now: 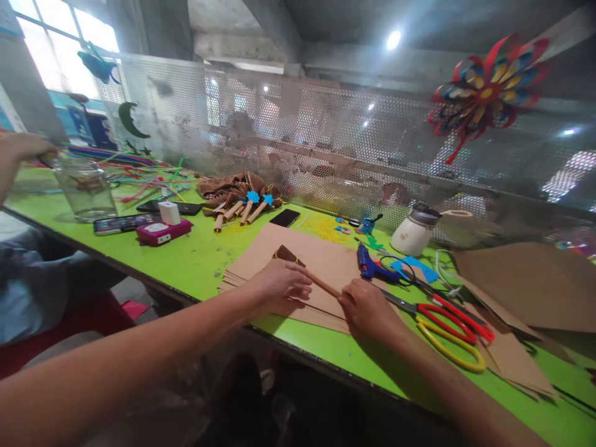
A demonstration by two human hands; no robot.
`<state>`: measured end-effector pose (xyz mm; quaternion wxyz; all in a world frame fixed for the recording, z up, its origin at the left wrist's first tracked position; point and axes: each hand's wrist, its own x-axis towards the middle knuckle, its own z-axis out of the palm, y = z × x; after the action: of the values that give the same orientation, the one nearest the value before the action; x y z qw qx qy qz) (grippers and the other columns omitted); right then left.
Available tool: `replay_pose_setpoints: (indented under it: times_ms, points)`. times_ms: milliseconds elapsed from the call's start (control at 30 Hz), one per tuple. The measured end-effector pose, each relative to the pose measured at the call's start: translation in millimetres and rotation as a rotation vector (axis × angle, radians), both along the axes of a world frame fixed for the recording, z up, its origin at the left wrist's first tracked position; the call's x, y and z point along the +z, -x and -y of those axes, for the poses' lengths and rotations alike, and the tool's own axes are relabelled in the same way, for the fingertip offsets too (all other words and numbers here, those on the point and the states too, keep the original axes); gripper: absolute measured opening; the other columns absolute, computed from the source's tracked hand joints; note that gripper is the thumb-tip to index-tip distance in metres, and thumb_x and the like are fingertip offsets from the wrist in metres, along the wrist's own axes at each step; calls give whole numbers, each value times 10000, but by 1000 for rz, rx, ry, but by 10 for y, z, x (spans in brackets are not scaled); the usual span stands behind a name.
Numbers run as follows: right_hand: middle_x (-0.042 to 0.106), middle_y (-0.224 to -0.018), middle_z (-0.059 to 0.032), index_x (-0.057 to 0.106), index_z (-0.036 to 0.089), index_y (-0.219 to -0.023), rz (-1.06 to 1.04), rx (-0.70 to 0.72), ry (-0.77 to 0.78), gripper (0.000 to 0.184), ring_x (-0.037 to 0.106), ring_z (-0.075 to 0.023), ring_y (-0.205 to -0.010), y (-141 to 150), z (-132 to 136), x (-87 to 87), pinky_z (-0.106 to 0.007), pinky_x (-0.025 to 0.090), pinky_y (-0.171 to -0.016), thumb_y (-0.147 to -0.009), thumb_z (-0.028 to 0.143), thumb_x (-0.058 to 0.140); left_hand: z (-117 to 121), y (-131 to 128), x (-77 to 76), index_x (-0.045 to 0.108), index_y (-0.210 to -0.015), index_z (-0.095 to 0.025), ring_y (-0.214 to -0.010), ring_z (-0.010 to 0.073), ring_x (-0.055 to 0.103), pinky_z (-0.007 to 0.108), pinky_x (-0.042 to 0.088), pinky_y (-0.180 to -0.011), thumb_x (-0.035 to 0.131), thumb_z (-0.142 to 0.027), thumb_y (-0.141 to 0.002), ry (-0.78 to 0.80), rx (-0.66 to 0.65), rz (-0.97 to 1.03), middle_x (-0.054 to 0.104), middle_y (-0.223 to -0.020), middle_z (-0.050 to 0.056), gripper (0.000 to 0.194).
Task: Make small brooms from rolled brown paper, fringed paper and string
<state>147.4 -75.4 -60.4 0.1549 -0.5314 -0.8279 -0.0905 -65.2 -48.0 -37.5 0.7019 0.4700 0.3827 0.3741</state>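
Item located above a flat stack of tan paper sheets (267, 239) on the lime-green tabletop (205, 264): 1 small broom-shaped paper piece (325, 285), with a slim tan rolled handle and a dark brown flared head (288, 253) tied with yellow strands. The head points to the far left, the handle to the near right. Contact with the sheets cannot be confirmed.

Handling, as judged: very light; handle fairly stiff but liable to crush under a hard pinch; head softer and easily bent or frayed; dry surface, little slip. Recommended hold: lightly on the handle, clear of the head.

The right hand (367, 304) is clamped on the handle's free end, thumb and curled fingers closed around it. The left hand (283, 284) lies back-up beside the handle near the head, fingers loosely bent; whether it grips cannot be told. The 2 hands are apart, near each other. Both forearms enter from the lower corners and converge over the stack. A blue glue gun (370, 267) lies just beyond the right hand.
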Motion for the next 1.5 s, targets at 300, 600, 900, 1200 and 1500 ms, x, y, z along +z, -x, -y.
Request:
replay_pose_setpoints:
  times_ms: [300, 600, 900, 1200, 1500]
  points:
    - [606, -714, -78, 620, 149, -648, -18, -9, 63, 268, 540, -158, -661, -16, 3, 85, -268, 337, -598, -868, 214, 482, -257, -154, -79, 656, -770, -165, -878, 215, 514, 347, 378, -842, 492, -173, -804, -1311, -107, -754, 624, -860, 96, 168]
    - [561, -749, -71, 632, 151, -684, -48, -20, 33, 285, 518, -160, -685, -42, 4, 19, -277, 359, -616, -895, 231, 458, -463, -181, -205, 632, -685, -178, -771, 189, 459, 331, 352, -751, 401, -206, -879, -1412, -230, -777, 595, -770, 83, 302]
    - [550, -808, -82, 601, 152, -797, 31, -8, -80, 193, 482, -202, -807, -75, 45, -73, -326, 378, -709, -891, 161, 432, -577, -173, -204, 679, -808, -185, -829, 206, 480, 333, 354, -768, 396, -194, -884, -1468, -305, -859, 625, -844, 93, 293]
    - [528, -771, -65, 590, 147, -733, 75, 35, -59, 227, 449, -168, -742, -128, 19, -41, -295, 347, -661, -891, 149, 427, -664, -204, -218, 669, -802, -182, -837, 202, 486, 330, 350, -786, 387, -205, -884, -1455, -320, -869, 620, -864, 83, 295]
    - [526, -791, -72, 599, 136, -732, 80, 18, -76, 256, 444, -169, -774, -137, 24, -78, -281, 326, -670, -912, 171, 421, -650, -212, -211, 688, -809, -190, -825, 180, 508, 308, 371, -779, 399, -257, -891, -1437, -271, -850, 619, -852, 63, 307]
